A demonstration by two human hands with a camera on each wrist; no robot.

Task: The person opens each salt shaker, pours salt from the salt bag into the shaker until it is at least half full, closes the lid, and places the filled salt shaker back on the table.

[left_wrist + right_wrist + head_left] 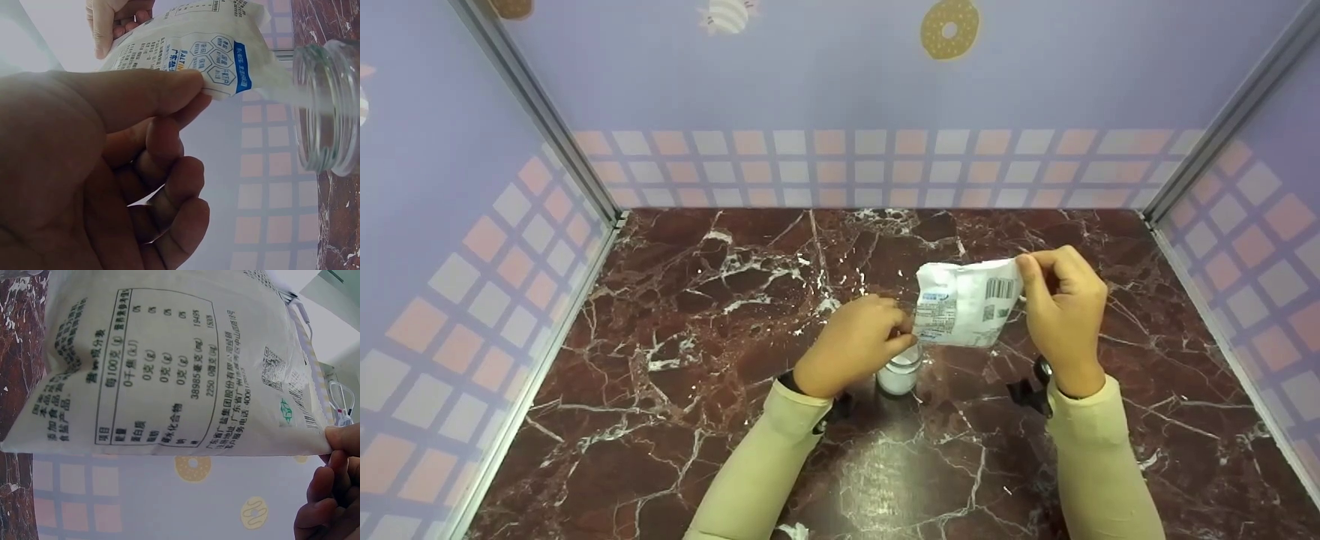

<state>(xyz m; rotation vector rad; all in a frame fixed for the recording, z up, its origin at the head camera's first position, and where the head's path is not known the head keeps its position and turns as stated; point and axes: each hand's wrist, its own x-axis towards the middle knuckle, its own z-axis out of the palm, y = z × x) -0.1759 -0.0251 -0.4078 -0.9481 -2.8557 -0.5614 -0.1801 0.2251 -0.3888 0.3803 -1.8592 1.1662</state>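
Observation:
A white printed bag of salt point(971, 300) is held tilted above the table between my two hands. My right hand point(1065, 311) pinches its upper right corner between thumb and fingers. At the lower left end my left hand point(855, 341) pinches the bag's edge; in the left wrist view the thumb lies on the printed film and the other fingers curl loosely below. Under this end stands an open glass jar point(898, 379) with white salt inside. A pale stream of salt point(287, 95) runs from the bag into the jar's mouth point(312, 112). Nutrition print faces the right wrist camera.
White specks point(840, 285) are scattered on the dark red marbled tabletop point(720, 450), mostly beyond my left hand. Patterned panels point(855, 90) close off the back and both sides. A white scrap point(793, 531) lies at the near edge.

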